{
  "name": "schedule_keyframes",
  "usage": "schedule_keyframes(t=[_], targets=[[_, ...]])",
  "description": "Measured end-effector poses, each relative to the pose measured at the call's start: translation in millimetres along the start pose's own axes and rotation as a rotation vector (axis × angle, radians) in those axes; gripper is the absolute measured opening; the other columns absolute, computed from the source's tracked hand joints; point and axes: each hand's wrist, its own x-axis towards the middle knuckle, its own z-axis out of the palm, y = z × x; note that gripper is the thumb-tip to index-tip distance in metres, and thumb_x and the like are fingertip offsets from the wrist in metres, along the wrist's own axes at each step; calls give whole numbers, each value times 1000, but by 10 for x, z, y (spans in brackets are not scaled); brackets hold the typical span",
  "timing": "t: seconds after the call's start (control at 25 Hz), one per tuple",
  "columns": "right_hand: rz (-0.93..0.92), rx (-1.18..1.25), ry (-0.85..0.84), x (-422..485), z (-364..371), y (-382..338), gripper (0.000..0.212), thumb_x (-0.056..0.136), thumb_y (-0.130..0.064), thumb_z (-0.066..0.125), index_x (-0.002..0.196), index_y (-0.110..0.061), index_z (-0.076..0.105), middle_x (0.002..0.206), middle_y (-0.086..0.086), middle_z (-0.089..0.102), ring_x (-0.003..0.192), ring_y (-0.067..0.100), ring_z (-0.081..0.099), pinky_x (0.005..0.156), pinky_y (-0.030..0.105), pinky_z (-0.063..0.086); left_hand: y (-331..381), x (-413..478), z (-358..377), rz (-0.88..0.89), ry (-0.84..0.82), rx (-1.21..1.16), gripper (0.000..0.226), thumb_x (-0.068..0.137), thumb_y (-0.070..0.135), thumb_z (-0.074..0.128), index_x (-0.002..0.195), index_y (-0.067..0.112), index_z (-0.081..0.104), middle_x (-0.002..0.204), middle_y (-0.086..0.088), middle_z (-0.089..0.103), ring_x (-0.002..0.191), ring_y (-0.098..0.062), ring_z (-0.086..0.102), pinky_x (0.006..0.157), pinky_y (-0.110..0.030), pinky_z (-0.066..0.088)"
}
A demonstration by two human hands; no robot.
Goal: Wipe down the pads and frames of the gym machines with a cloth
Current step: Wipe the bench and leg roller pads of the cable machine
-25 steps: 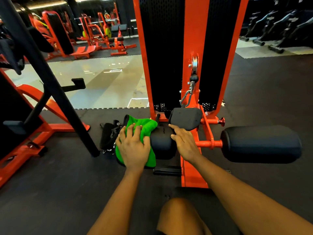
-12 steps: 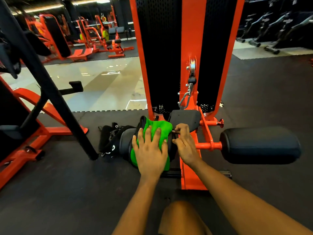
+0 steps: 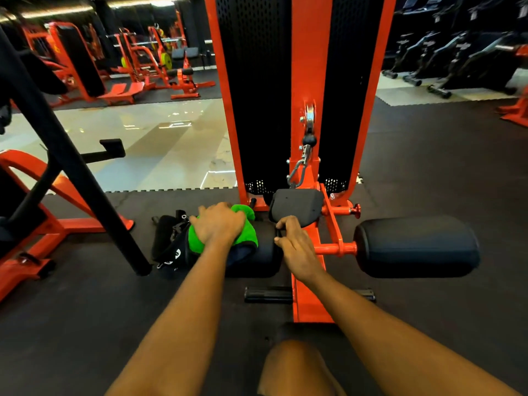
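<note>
Orange steel machine frame: not yet under the cloth. Black cylindrical padded roller on the right: untouched. Matching black padded roller on the left: being wiped. Green microfibre cloth has travelled from mid-roller back to the outer end, now draped over the top and far side. One full pass looks done, so this pad is probably near finished. Left hand curls over the cloth and presses down. Right hand still pinches the left roller's inner rim, steadying it.

Left roller pad partly under cloth and left hand; frame cropped at upper edge.
</note>
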Motion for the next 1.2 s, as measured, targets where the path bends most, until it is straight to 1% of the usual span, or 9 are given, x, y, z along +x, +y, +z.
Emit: schedule_keyframes(t=[0.12,0.28,0.4,0.56,0.6,0.68,0.8,0.92,1.2], targets=[[-7,-11,9,2,18,0,31,81,-29,47,106,-13,52,102,-5,50,93,23,51,80,37,35,-200,-213,155,104,250,-50,44,93,50,44,125,27,65,124,-8,67,120,-33,52,97,-48,37],[8,-27,2,-19,11,9,32,83,-26,49,111,-11,53,108,2,54,97,27,51,84,42,39,-458,-774,564,147,545,-212,43,95,47,47,127,22,62,141,-5,56,139,-33,39,106,-53,34],[7,-30,-43,-26,-11,-1,41,86,-29,47,123,-10,52,118,6,57,108,26,51,93,41,39,-487,-531,405,93,433,-130,47,92,51,43,125,23,62,136,-8,58,124,-38,47,96,-50,42],[18,-21,-73,-18,-43,-29,48,86,-35,42,129,-14,51,124,5,58,116,20,49,102,39,37,-464,176,-113,-31,-112,-186,48,93,51,47,138,37,55,141,-13,57,126,-39,52,101,-45,44],[12,-21,-75,-14,-46,-34,51,85,-38,40,129,-15,52,124,4,58,117,20,50,103,40,38,-452,235,-131,-26,-167,-163,48,94,51,47,140,38,53,142,-13,56,127,-38,52,102,-44,44],[0,-23,-81,-7,-45,-39,54,84,-38,39,131,-15,52,127,4,57,120,18,49,105,38,36,-423,161,-71,31,-64,-104,44,94,49,45,134,36,59,133,-13,62,121,-38,55,96,-44,46],[6,-20,-69,1,-27,-40,54,84,-35,43,134,-16,52,132,4,56,125,17,47,108,36,34,-552,-201,213,161,319,-122,41,89,43,42,115,22,66,115,-11,68,105,-38,56,80,-44,47],[27,10,-67,6,-20,-30,53,83,-36,44,133,-17,52,131,3,56,123,19,48,107,40,37,-727,-536,492,239,561,-259,43,88,37,48,121,16,66,130,-6,63,120,-33,51,87,-47,46],[89,40,-71,12,5,-43,52,79,-40,48,128,-20,48,125,4,59,119,25,53,102,45,41,-250,-458,352,66,396,-68,52,84,47,41,124,25,66,131,-5,64,127,-35,47,104,-52,37]])
